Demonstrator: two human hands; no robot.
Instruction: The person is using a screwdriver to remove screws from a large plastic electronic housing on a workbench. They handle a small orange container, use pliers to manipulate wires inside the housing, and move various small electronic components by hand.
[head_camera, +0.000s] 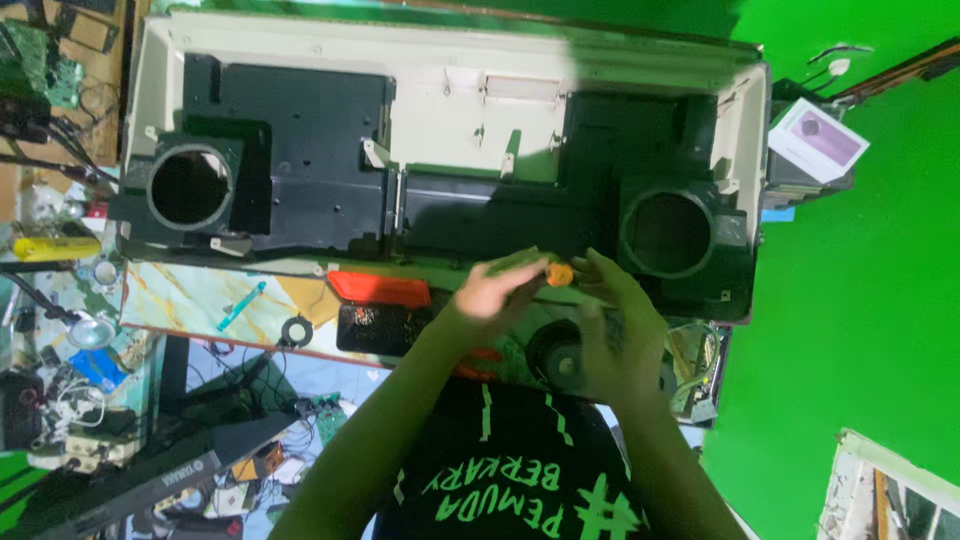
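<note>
Two hands meet over a cluttered marble-patterned surface (190, 295) set against bright green walls. Large cream-and-black speaker housing (440, 150) with two round openings lies across it; a white box with purple panel (818, 140) sits at its right end. Left hand (490, 290) and right hand (620, 335) both pinch an orange-tipped tool (556, 273), fingers curled, just below the housing's edge.

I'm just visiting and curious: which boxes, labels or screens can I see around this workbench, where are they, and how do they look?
Small white cardboard box: right of the big open cream-and-black speaker casing, tilted, with a purple picture panel on top.
Yellow flat packet-like item: left edge, on the cluttered bench; too small to identify.
No screens show.
</note>
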